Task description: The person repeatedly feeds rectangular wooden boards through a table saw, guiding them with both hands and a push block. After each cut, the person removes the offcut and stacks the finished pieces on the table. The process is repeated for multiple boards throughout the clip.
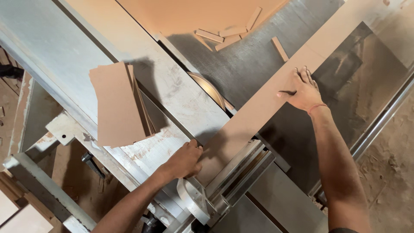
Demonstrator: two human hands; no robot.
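So there's a person leaning over a big table saw (258,64), both bare arms out, working a long strip of brown board (276,92) that runs diagonally from the lower middle up to the top right corner. The left hand (186,160) is curled around the near end of that strip, fingers wrapped at the edge where it sits against the metal fence (235,174), so it's gripping the board end. The right hand (304,91) is further up the strip, laid flat with the fingers spread, palm pressing down on the top face, not wrapped round anything. The round saw blade (209,88) pokes up just beside the strip's left edge, between the two hands; can't really tell if it's touching the board. Off to the left a stack of cut brown panels (118,103) rests on the pale sliding table (64,47), well apart from the hands. A few small offcut sticks (228,34) lie scattered on the steel top at the far side, and the floor on the right is covered in sawdust (388,168)
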